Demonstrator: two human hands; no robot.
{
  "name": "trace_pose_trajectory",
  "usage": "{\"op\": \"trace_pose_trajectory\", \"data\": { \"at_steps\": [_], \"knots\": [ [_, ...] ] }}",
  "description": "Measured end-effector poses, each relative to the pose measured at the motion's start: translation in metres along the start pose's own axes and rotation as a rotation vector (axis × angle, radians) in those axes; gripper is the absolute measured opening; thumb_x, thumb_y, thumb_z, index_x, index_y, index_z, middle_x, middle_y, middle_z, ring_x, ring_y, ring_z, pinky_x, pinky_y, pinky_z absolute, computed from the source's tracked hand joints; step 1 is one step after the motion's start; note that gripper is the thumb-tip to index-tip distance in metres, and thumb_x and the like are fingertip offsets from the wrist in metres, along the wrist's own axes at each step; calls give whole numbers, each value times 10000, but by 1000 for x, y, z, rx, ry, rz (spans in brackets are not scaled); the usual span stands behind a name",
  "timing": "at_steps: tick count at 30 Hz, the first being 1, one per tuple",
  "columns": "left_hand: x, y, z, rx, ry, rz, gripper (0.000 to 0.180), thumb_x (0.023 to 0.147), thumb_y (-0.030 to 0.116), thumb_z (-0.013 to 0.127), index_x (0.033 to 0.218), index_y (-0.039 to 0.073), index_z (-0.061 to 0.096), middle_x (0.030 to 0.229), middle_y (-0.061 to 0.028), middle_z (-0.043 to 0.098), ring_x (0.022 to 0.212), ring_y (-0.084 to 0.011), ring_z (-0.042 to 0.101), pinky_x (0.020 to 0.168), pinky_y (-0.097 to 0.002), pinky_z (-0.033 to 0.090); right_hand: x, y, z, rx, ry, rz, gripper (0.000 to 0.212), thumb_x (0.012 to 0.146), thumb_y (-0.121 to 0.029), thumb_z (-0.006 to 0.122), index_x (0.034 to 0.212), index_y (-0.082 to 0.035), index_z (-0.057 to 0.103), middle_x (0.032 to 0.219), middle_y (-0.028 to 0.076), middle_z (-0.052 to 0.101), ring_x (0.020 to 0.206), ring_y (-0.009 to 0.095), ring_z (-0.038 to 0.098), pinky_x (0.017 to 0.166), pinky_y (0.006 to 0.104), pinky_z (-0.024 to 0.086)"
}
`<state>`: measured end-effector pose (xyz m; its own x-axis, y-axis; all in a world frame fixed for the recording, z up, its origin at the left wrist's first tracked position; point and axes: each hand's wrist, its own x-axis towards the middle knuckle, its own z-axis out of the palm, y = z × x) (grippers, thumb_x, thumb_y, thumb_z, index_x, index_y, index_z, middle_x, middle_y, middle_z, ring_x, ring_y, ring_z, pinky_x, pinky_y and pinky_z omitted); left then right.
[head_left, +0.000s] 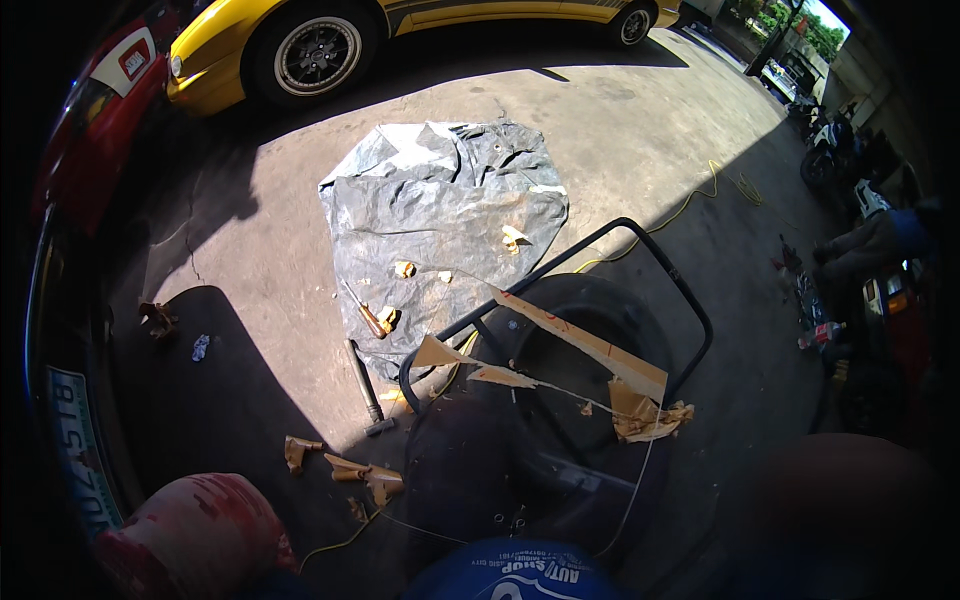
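Observation:
Neither of my hands shows. A rounded red-and-whitish form fills the lower left, and a blurred dark reddish form stands at the lower right; I cannot make out which part of me, if any, either is. Below my blue shirt front, a thin wire loops outward. Long torn brown cardboard strips hang along it, with crumpled brown paper at one end. A bent black tube frame crosses over a dark tyre.
A grey tarp lies ahead, bearing paper scraps and a brown-handled tool. A hammer rests beside it. A yellow cord runs over the floor. A yellow car, a red vehicle and motorcycles stand around.

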<state>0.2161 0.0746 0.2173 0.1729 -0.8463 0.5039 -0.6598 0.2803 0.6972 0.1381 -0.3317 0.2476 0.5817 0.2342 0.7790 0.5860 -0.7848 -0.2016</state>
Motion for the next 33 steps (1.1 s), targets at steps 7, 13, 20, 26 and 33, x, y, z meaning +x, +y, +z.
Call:
{"op": "trace_pose_trajectory", "data": {
  "at_steps": [7, 13, 20, 26, 33],
  "knots": [
    [23, -1, 17, 277, -165, -196, 696, 1100, 540, 514, 1599, 58, 459, 1685, -270, 387, 1565, -428, 391, 1302, -580, 279, -21, -1, -9, -142, -31, 57, 729, 1080, -540, 542, 1491, 62, 548, 1408, 235, 665, 1306, 336, 644, 1145, 438, 448],
    [21, 1, 20, 354, -198, -277, 694, 1103, 535, 509, 1602, 57, 454, 1687, -271, 384, 1566, -427, 389, 1302, -581, 280, -63, 1, 22, 1, -10, 233, 711, 1081, -521, 543, 1491, 60, 549, 1400, 229, 668, 1300, 328, 645, 1145, 435, 447],
    [16, 7, 19, 389, -206, -363, 691, 1107, 530, 504, 1606, 55, 449, 1688, -272, 380, 1567, -427, 387, 1302, -581, 280, -166, -4, 155, 304, -236, 693, 690, 1082, -498, 544, 1492, 57, 551, 1392, 222, 671, 1294, 318, 645, 1146, 432, 446],
    [5, 25, 22, 399, -160, -417, 689, 1110, 525, 499, 1609, 54, 444, 1690, -273, 377, 1568, -427, 385, 1302, -581, 281, -211, -26, 220, 424, -418, 859, 673, 1082, -479, 545, 1493, 54, 552, 1384, 216, 675, 1289, 310, 646, 1146, 428, 446],
    [-1, 43, 20, 416, -123, -427, 686, 1113, 519, 493, 1613, 52, 439, 1691, -274, 373, 1570, -427, 383, 1302, -581, 282, -210, -29, 233, 430, -466, 873, 653, 1083, -457, 546, 1493, 52, 554, 1375, 210, 678, 1282, 300, 646, 1146, 425, 445]
  ]
}}
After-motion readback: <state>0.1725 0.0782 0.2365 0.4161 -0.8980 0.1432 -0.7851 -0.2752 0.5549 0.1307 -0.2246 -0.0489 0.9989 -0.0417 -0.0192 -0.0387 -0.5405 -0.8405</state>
